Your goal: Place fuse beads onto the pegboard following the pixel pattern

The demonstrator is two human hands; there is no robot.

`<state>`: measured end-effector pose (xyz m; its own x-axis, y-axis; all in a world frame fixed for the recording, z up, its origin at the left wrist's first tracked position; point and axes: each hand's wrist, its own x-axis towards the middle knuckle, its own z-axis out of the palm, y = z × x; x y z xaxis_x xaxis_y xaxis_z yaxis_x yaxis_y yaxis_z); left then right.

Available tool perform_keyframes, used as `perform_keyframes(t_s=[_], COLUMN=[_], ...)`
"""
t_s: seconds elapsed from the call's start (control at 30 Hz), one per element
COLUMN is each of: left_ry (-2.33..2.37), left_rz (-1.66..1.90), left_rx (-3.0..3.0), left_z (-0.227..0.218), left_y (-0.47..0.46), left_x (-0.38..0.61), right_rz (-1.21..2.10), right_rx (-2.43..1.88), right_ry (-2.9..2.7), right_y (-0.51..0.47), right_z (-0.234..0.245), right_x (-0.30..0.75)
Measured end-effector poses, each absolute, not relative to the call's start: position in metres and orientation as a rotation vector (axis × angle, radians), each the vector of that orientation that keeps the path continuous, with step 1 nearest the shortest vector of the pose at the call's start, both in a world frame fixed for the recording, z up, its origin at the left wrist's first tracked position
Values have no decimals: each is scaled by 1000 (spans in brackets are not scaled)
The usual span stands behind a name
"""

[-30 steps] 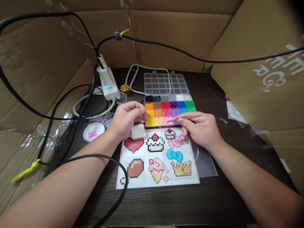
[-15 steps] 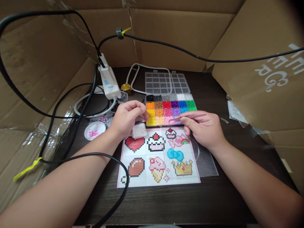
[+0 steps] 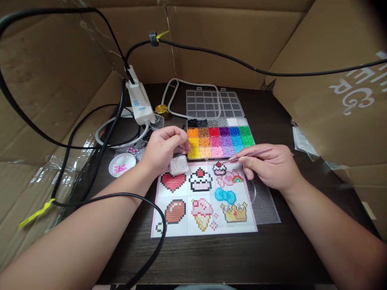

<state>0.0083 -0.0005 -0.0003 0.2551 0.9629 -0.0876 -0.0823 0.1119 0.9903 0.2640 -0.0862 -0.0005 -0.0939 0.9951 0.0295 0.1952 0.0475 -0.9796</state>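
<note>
My right hand (image 3: 266, 166) pinches pink tweezers (image 3: 234, 159). Their tips point left, over the small cupcake bead piece (image 3: 219, 168) at the pattern sheet's top; whether they hold a bead is too small to tell. My left hand (image 3: 166, 149) is closed, fingers curled at the left edge of the bead box (image 3: 198, 158); what it holds, if anything, is hidden. Just below those fingers sits a small clear box of whitish beads (image 3: 179, 164). A blue bow of beads (image 3: 225, 196) lies on the printed pattern sheet (image 3: 178, 230), with a clear pegboard (image 3: 267, 207) partly over its right side.
A white dish (image 3: 113, 168) with pink beads stands left. Behind are the box's clear lid (image 3: 232, 105), a gold cup (image 3: 161, 110) and a power strip (image 3: 140, 104). A black cable (image 3: 160, 241) loops across the front left; cardboard walls (image 3: 217, 52) enclose the table.
My right hand has drawn the tweezers back from the pink beads in the box to above the small cupcake. My left hand stays in place. The view has shifted slightly.
</note>
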Motion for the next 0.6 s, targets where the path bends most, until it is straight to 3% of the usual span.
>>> perform_keyframes(t_s=[0.6], left_ry=[1018], left_rz=[988], left_rx=[1192], left_z=[-1], left_y=[0], left_x=[7], right_rz=[1215], right_rx=[-1311], right_ry=[-1472], right_y=[-86], right_z=[-3], right_x=[265])
